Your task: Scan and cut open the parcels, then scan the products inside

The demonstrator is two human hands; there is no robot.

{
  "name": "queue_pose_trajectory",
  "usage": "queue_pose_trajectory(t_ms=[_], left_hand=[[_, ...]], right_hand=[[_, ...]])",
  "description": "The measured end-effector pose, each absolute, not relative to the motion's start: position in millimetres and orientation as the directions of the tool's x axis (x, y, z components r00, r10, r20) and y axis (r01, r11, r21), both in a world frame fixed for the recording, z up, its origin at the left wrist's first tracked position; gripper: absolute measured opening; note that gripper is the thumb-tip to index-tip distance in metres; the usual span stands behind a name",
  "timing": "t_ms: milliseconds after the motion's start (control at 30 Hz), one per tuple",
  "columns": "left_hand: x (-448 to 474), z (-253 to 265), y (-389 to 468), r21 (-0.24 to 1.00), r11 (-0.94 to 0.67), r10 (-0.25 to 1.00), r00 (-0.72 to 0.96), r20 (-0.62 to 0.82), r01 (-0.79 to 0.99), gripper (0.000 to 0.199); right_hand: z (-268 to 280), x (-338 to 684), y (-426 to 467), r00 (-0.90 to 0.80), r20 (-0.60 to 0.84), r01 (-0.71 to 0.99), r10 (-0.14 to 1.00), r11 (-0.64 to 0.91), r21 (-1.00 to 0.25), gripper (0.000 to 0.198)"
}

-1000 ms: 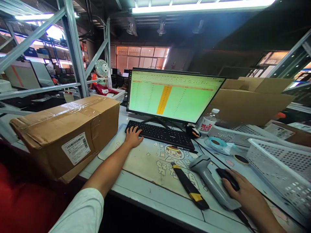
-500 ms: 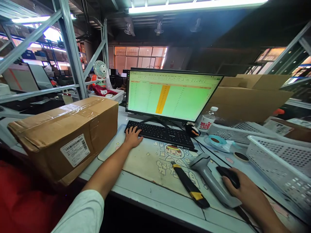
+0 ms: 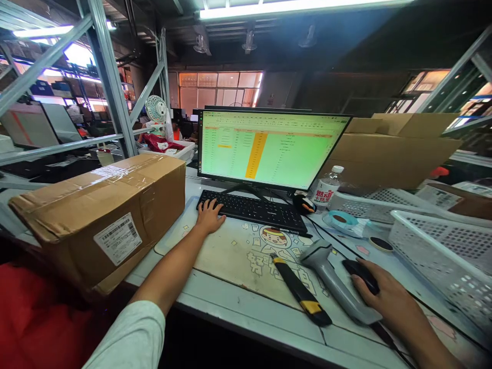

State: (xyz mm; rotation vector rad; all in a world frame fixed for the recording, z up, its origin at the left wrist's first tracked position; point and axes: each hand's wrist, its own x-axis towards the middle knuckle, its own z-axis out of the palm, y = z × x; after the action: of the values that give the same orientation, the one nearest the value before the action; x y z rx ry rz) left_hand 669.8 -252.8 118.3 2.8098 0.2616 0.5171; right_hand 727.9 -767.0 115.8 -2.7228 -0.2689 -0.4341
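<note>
My left hand (image 3: pixel 209 217) lies with fingers spread on the left end of a black keyboard (image 3: pixel 257 211). On the right, my right hand (image 3: pixel 378 287) is wrapped over a black computer mouse (image 3: pixel 360 275). A grey handheld barcode scanner (image 3: pixel 338 287) rests just left of that hand, its head pointing away from me. Beside the scanner lies a black and yellow utility knife (image 3: pixel 302 291). Behind the keyboard stands a monitor (image 3: pixel 230 154) showing a green spreadsheet with an orange column. A printed desk mat (image 3: pixel 226 261) spreads under the keyboard and tools.
A taped cardboard box (image 3: pixel 154 189) with a label stands at the left. To the right are white plastic baskets (image 3: pixel 434 256), a blue tape roll (image 3: pixel 340 220), a plastic bottle (image 3: pixel 328 187) and a large open carton (image 3: pixel 395 159). Cables run across the desk's right side.
The spreadsheet on the monitor now shows more entries and a small orange highlighted cell at its left. Both hands stay in place; the view has shifted slightly.
</note>
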Motion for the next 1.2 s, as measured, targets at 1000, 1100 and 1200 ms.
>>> queue_pose_trajectory(t_ms=[1000, 1100, 1200], left_hand=[[434.2, 287.7, -303.5, 0.288, -0.896, 0.110, 0.460, 0.881, -0.338, 0.033], [358.7, 313.9, -256.6, 0.386, -0.922, 0.385, 0.080, 0.919, 0.003, 0.029], [325.8, 319.7, -181.8, 0.480, -0.732, 0.586, 0.087, 0.805, 0.484, 0.054]], right_hand=[[104.1, 727.5, -770.8, 0.899, 0.392, 0.323, 0.196, -0.900, -0.292, 0.068], [96.1, 733.9, -773.1, 0.865, 0.456, 0.361, 0.209, -0.890, -0.278, 0.065], [99.2, 733.5, -772.7, 0.820, 0.520, 0.415, 0.237, -0.872, -0.258, 0.063]])
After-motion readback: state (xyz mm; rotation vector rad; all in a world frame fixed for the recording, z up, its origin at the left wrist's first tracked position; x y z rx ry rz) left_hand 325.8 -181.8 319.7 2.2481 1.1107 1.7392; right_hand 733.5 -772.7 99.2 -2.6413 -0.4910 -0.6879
